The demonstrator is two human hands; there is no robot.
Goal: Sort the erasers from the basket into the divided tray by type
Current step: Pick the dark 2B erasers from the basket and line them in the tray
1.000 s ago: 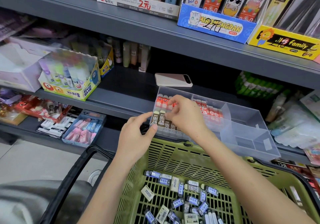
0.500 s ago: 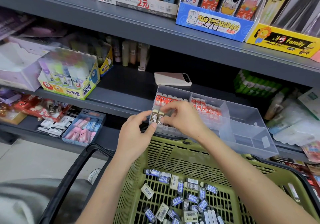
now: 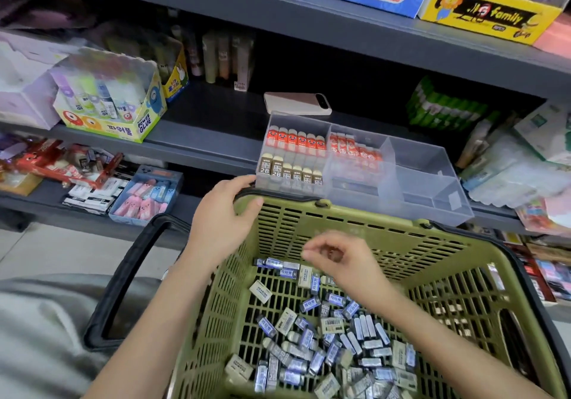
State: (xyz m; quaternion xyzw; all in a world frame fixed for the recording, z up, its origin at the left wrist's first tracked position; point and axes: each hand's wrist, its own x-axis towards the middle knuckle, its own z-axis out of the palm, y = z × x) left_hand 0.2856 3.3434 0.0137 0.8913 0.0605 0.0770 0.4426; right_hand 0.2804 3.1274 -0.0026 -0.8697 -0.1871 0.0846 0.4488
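A clear divided tray (image 3: 417,182) sits on the shelf edge, behind the green basket (image 3: 370,244). Its left compartment holds a row of red-sleeved erasers (image 3: 293,139) and a row of brown 2B erasers (image 3: 278,166). The middle compartment holds more red-sleeved erasers (image 3: 355,151). The right compartments look empty. Many blue-grey and white wrapped erasers (image 3: 324,337) lie loose in the basket. My left hand (image 3: 222,216) holds the basket's far rim at the tray's front left corner. My right hand (image 3: 336,259) hovers inside the basket over the erasers, fingers loosely curled, holding nothing.
A phone (image 3: 296,103) lies on the shelf behind the tray. A glue-stick display box (image 3: 114,105) stands to the left. On the lower shelf is a blue box of pink erasers (image 3: 148,194). The basket's black handle (image 3: 123,275) hangs down at left.
My right hand left the tray's left compartment and dropped into the basket. My left hand slid from the tray's corner down to the basket rim. The brown erasers now stand in a row.
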